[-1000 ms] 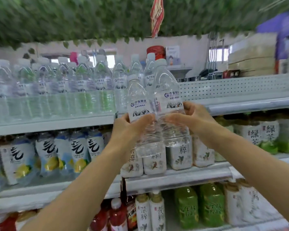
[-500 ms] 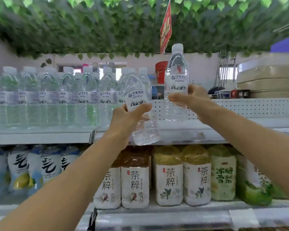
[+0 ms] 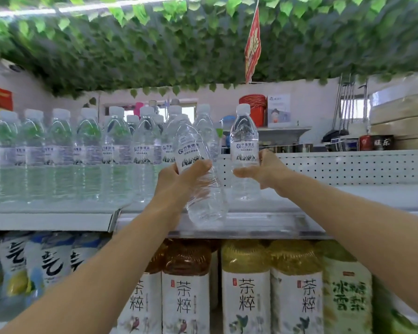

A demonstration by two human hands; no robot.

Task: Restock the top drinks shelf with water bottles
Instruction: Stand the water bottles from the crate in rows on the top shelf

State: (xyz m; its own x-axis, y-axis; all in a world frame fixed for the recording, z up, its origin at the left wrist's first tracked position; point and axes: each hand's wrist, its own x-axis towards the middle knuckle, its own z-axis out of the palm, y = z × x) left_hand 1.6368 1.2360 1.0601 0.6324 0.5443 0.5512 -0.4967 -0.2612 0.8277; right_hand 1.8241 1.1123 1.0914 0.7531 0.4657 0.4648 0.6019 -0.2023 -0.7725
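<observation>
Set the upright bottle (image 3: 244,150) down flat on the top shelf (image 3: 299,201), just right of the standing row of water bottles (image 3: 82,150), before you let go. Your right hand (image 3: 263,171) grips its lower body, while your left hand (image 3: 181,175) clasps a tilted bottle (image 3: 198,174) over the shelf's front edge.

Blurred water bottle row (image 3: 58,153) at left; tea bottles (image 3: 246,297) cut off below.
</observation>
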